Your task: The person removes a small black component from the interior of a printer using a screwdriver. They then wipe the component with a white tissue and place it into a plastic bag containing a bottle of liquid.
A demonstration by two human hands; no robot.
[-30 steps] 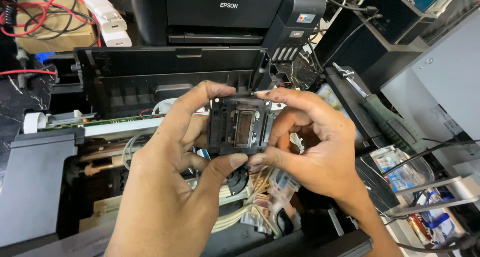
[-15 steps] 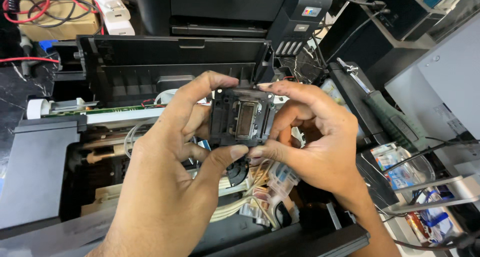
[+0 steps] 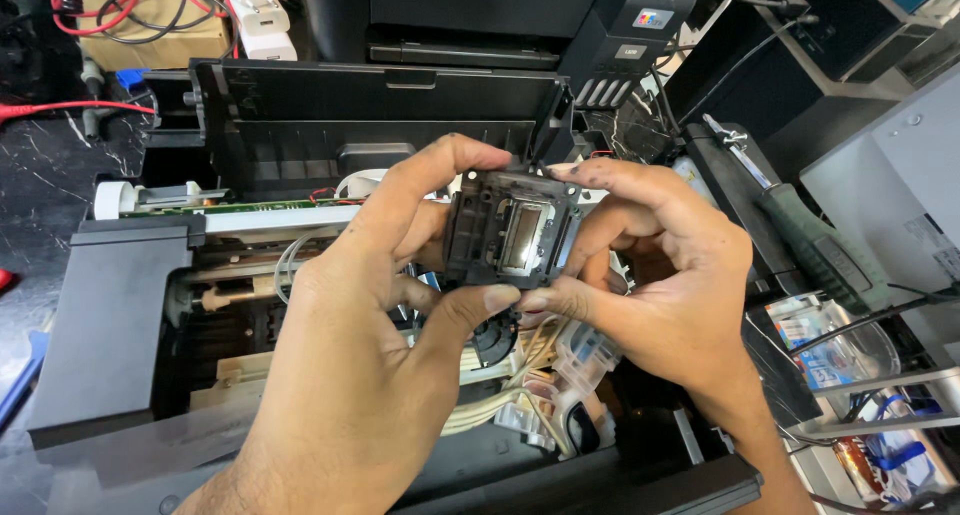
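both hands hold a small black printer head block (image 3: 510,233) above an opened printer (image 3: 300,305). left hand (image 3: 380,315) and right hand (image 3: 650,275) pinch its edges between thumb and fingertips. it looks light, rigid, fragile; best gripped by the plastic frame, off the shiny centre plate.

A single head-worn view looks steeply down and forward from close above the opened printer (image 3: 300,305), the left hand (image 3: 370,325) and right hand (image 3: 660,285) filling the centre, with a second printer (image 3: 480,20) at the top edge.
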